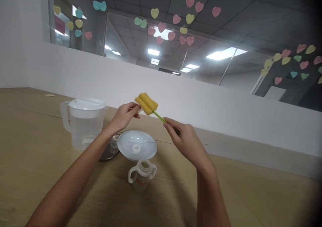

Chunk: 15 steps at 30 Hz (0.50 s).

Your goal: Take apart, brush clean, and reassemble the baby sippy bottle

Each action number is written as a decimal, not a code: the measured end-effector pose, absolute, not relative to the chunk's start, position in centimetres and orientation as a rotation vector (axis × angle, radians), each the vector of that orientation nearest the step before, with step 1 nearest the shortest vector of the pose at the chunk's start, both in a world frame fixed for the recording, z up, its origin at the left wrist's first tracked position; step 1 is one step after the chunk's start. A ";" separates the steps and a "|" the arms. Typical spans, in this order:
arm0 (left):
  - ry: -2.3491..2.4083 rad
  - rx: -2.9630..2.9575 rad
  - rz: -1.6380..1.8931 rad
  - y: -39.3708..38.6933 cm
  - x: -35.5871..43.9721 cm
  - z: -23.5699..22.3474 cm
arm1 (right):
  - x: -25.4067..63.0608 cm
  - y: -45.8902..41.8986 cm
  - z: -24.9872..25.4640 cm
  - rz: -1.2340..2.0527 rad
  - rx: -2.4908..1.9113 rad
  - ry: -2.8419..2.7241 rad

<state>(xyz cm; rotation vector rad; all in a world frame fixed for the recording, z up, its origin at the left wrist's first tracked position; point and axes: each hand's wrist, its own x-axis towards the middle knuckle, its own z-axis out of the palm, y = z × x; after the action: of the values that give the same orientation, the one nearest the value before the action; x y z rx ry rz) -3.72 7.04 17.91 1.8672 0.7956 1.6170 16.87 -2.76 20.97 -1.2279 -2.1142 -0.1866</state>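
Head view, with the white bowl (148, 149) as landmark: the yellow sponge bottle brush (146, 103) is raised above the bowl's far rim, seen against the white wall (120, 79). The right hand (184, 138), above and to the right of the bowl, grasps its green handle, thumb and fingers closed around the stem. The left hand (125, 116), above the bowl's left rim, has bent fingers at the sponge's left edge, beside a small pale ridged piece; whether they pinch anything I cannot tell. Inside the bowl lies a white ring cap (136, 149). Just in front of the bowl's near rim stands an uncapped two-handled baby bottle (141, 178), mouth up. Close to the bowl's left edge sits a dark round tray (108, 153), partly behind the left forearm, bearing a small clear cup (115, 143). Farther left stands a lidded pitcher (87, 126), its handle pointing away from the bowl. Right of the bowl, the wooden tabletop (241, 186) stretches past the right forearm, bounded behind by the wall.
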 end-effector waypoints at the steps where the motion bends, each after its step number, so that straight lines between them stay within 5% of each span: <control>1: 0.716 1.768 1.627 7.0 -3.6 18.0 | 16.8 -2.8 21.0 -0.174 -1.221 -2.105; 15: 0.799 1.580 1.461 7.1 -2.4 17.7 | 17.8 -2.3 21.1 -0.102 -1.353 -2.143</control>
<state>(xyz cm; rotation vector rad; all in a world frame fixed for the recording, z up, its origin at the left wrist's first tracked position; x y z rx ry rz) -2.40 7.14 17.68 1.5796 0.7993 1.4613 17.80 -2.34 21.08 -1.3530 -2.1428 -0.1015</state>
